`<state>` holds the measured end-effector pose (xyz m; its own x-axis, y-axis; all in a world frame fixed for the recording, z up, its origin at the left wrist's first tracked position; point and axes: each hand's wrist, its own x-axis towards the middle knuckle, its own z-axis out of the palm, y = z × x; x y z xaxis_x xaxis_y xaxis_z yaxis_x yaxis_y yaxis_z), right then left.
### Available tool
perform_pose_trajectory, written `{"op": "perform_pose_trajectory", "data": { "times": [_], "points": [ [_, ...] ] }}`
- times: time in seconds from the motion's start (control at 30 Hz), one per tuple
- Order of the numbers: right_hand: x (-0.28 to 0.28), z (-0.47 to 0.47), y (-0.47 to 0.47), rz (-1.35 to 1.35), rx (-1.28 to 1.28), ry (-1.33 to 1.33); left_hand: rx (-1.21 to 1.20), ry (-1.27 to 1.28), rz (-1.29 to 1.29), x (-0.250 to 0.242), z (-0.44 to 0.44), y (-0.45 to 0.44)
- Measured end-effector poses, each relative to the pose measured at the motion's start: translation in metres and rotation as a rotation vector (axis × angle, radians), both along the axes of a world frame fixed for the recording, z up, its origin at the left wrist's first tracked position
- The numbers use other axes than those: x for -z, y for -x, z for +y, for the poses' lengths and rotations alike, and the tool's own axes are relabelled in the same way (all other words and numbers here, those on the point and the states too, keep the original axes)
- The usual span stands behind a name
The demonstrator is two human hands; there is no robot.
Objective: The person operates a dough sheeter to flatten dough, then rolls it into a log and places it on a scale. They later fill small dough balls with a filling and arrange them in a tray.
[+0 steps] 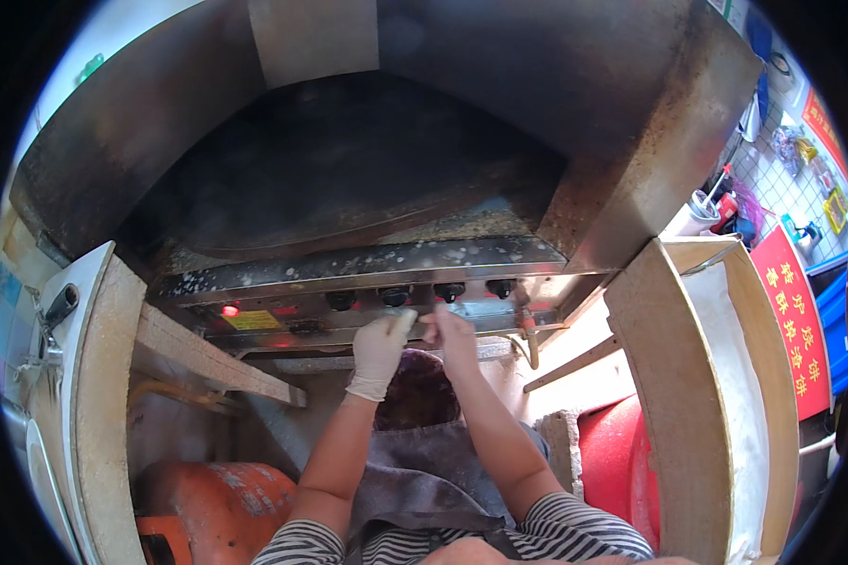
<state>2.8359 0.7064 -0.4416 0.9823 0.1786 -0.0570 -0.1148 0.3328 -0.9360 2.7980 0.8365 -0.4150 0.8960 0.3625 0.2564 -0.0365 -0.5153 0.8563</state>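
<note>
My left hand, in a pale disposable glove, and my bare right hand meet fingertip to fingertip just below the control knobs of a rotary oven. Its dark round baking plate lies behind a metal front edge. Several black knobs, among them one above my right hand, sit on the metal control panel. A red light glows at the panel's left. Whether the fingers hold anything small cannot be made out.
A dark round bucket is below my hands. An orange gas cylinder stands at lower left, a red container at lower right. A white-topped table is on the left; a wooden box with a white lining is on the right.
</note>
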Motion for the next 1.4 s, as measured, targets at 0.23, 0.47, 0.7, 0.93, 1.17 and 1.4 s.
{"op": "perform_pose_trajectory", "data": {
  "times": [0.23, 0.47, 0.7, 0.93, 1.17, 1.4],
  "points": [
    [-0.002, -0.059, -0.031, 0.295, 0.129, -0.744, 0.083, -0.517, 0.004, -0.003, -0.055, -0.052],
    [-0.015, -0.076, -0.039, 0.023, 0.295, 0.108, 0.418, 0.981, 0.225, 0.020, -0.069, -0.060],
    [-0.008, -0.083, -0.046, -0.050, 0.300, 0.287, 0.548, 1.026, 0.147, 0.026, -0.067, -0.064],
    [0.004, -0.079, -0.047, -0.145, 0.314, 0.131, 0.586, 0.885, 0.094, 0.033, -0.064, -0.061],
    [0.012, -0.060, -0.035, -0.184, 0.283, 0.019, 0.715, 1.022, 0.077, 0.039, -0.054, -0.048],
    [0.007, -0.048, -0.021, -0.169, 0.147, 0.115, 0.612, 1.132, 0.062, 0.033, -0.045, -0.041]
  ]
}}
